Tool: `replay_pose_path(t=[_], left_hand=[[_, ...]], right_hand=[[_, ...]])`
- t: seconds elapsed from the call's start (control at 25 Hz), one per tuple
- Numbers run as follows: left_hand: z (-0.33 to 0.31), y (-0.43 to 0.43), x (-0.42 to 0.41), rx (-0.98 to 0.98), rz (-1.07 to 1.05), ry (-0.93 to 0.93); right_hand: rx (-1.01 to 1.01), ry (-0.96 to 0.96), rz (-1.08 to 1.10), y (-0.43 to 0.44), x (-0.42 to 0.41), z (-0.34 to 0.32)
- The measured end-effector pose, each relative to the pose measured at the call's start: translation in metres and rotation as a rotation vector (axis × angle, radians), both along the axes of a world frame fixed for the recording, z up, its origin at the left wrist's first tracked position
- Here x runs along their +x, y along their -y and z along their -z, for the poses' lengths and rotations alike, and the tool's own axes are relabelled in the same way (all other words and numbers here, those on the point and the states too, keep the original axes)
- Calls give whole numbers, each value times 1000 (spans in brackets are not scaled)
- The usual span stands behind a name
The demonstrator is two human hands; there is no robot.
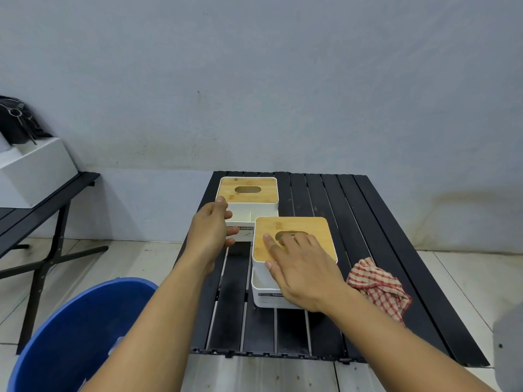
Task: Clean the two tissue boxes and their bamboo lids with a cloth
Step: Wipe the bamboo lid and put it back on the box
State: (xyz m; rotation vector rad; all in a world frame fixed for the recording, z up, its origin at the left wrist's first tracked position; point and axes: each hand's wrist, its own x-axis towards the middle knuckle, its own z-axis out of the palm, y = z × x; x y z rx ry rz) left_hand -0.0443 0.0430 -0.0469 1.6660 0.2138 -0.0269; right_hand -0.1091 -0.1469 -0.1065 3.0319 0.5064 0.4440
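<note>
Bucket point(70, 335) lower left; my left hand point(210, 230) grips the far box point(243, 212), right hand point(305, 267) hooks fingers into the near lid point(311, 226); jerking may tip the near box point(263, 299).

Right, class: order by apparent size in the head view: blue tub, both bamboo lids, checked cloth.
blue tub
near bamboo lid (nearness may inflate it)
far bamboo lid and checked cloth: too alike to rank
</note>
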Motion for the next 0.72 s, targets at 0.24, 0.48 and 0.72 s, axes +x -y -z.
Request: replay_pose_path(t=[0.24,0.48,0.72], left_hand=[[53,28,14,921,318,263],[56,45,21,1287,560,112],[39,33,-4,1331,657,55]], right_hand=[[11,-43,44,30,1,-3],[64,-87,141,79,28,-6],[86,-125,137,85,63,-9]])
